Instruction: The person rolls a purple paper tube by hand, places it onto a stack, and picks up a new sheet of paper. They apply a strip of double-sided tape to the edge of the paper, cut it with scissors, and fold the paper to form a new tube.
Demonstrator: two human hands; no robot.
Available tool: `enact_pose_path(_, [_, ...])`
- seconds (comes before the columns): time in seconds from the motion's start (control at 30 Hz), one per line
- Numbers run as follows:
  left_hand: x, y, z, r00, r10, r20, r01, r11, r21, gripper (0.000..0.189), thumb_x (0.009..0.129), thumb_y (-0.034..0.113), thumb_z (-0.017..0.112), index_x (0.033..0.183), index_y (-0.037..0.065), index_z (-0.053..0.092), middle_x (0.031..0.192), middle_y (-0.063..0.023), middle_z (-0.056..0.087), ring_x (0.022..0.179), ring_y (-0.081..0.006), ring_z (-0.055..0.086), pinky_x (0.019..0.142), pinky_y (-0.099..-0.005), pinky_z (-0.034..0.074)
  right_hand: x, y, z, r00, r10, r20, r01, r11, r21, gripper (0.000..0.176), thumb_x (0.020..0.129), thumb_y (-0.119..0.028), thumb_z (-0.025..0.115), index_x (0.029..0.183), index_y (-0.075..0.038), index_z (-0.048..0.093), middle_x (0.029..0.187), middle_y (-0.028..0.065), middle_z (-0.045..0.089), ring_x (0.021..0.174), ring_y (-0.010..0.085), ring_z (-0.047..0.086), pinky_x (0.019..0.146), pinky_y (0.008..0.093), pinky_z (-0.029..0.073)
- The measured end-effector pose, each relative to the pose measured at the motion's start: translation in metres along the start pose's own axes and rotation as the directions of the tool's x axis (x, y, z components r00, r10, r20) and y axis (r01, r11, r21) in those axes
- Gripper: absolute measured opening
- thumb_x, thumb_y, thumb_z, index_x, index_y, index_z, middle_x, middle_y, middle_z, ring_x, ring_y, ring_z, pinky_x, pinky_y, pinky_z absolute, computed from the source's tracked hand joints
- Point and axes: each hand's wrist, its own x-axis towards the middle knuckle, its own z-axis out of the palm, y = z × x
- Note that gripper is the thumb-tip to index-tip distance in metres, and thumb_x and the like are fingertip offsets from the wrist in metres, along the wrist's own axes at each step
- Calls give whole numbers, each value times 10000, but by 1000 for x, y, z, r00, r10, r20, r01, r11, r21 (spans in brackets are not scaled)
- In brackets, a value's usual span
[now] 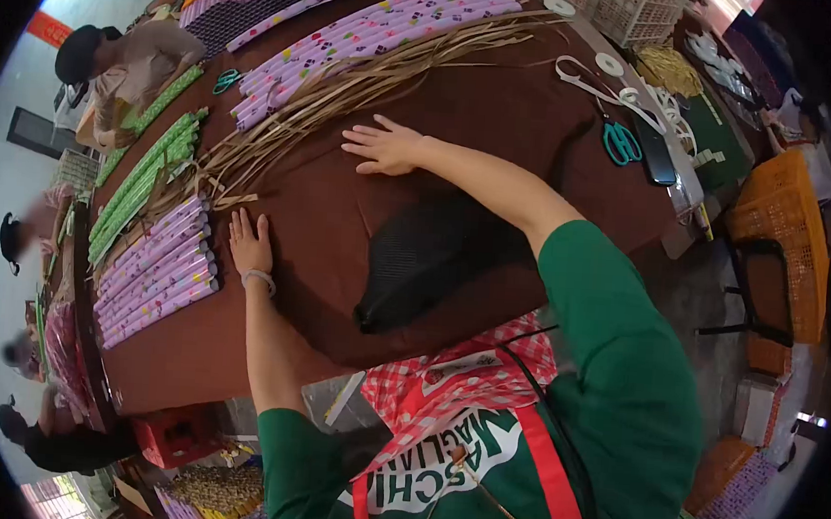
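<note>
My left hand [250, 243] lies flat on the brown tablecloth [313, 301], fingers spread, just right of a row of purple patterned rolls [158, 272]. Further up the table my right hand [384, 147] also rests palm down with its fingers apart, holding nothing. Beyond it runs a long bundle of brown strips [350, 89], and more purple rolls [353, 37] lie behind that. A black mesh object [425, 260] sits on the cloth below my right forearm.
Teal-handled scissors [621, 144], a phone [654, 150] and white tape rolls [608, 64] lie at the right. Green rolls [149, 186] are at the left. A person [147, 62] works at the upper left; an orange crate [778, 244] stands right.
</note>
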Motion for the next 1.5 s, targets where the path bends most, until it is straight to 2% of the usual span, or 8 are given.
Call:
enact_pose_path(0.13, [1,-4,3,1000,11,5,-11,1000,-6,660,908,562,256,1405,127,253,1468,-71,207,1352,-247,182,1087,-388,186,-126,83,17,884,404,-234,-440,889,-127,574,943,-454,267,1380,-82,289,1458,98,218,1355,223,168,1088,455,82])
enact_pose_path(0.27, [0,3,1,1000,-20,5,20,1000,20,660,911,557,251,1404,119,252,1468,-78,203,1353,-247,178,1091,-387,177,-230,109,4,591,714,-377,-753,320,-575,505,903,-257,422,1339,-16,340,1449,126,231,1353,241,179,1087,455,116])
enact_pose_path(0.47, [1,-5,4,1000,16,-1,-16,999,-32,656,915,544,257,1399,102,261,1464,-89,212,1346,-254,195,1090,-386,176,-218,50,16,855,493,-162,-482,870,105,554,948,-383,339,1399,-79,234,1470,94,178,1356,243,164,1089,421,160])
enact_pose_path(0.67, [5,-14,9,998,41,-40,-42,998,-43,636,926,509,275,1379,64,296,1449,-123,241,1338,-276,214,1076,-384,194,-250,48,16,446,895,-29,-895,447,17,794,909,-573,223,1385,58,146,1463,212,91,1361,327,90,1085,486,108])
enact_pose_path(0.87, [-2,-23,11,997,-74,-2,74,997,-27,622,936,485,254,1399,70,243,1460,-114,217,1346,-273,194,1078,-416,179,-261,51,51,449,808,-382,-840,528,128,728,919,-527,282,1358,53,250,1435,211,203,1342,314,178,1089,434,145])
enact_pose_path(1.1, [-98,-48,-10,991,119,54,-118,992,-36,551,959,405,268,1413,97,215,1463,-131,197,1348,-314,170,1078,-446,171,-268,51,48,421,798,-431,-831,530,170,655,908,-490,355,1344,-2,323,1433,136,268,1324,263,250,1071,412,203])
enact_pose_path(1.37, [-319,-25,-48,984,-177,23,176,984,13,562,894,291,472,1370,56,290,1424,-126,285,1319,-310,250,1045,-444,236,-279,78,46,441,847,-298,-877,477,59,720,919,-533,293,1344,48,302,1436,216,207,1310,331,251,1066,426,203])
enact_pose_path(1.5, [-416,-9,-19,822,-553,136,566,818,-99,438,832,244,543,1192,3,479,1214,-185,507,1202,-335,409,984,-453,320,-280,86,53,513,572,-640,-795,598,-103,663,888,-581,359,756,51,513,767,189,493,648,336,504,578,464,417])
